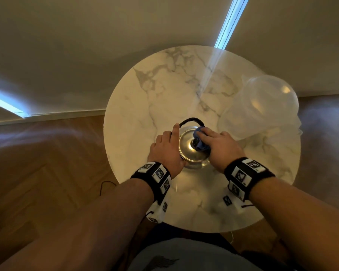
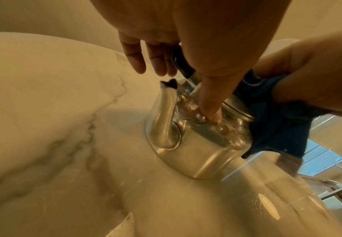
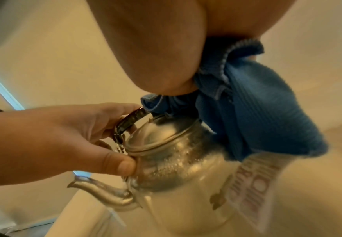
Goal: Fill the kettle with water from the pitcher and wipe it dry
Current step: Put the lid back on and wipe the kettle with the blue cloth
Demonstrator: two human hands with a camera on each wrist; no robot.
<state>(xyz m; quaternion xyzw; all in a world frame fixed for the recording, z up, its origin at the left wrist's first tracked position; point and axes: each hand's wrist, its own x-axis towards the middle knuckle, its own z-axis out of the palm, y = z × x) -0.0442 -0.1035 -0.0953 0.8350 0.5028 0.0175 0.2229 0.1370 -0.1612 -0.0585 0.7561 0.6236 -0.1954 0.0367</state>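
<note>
A shiny metal kettle stands lid-on at the middle of the round marble table, its black handle folded back. Droplets bead on its shoulder. My left hand holds it steady, thumb pressed beside the spout and fingers behind the handle. My right hand grips a bunched blue cloth and presses it on the lid by the knob; the cloth hangs down the kettle's side. A clear pitcher stands at the right.
The pitcher's wall is close to the kettle on its right. A white printed tag dangles from the cloth. Bare marble lies left of and behind the kettle. A dark cable runs over the wooden floor.
</note>
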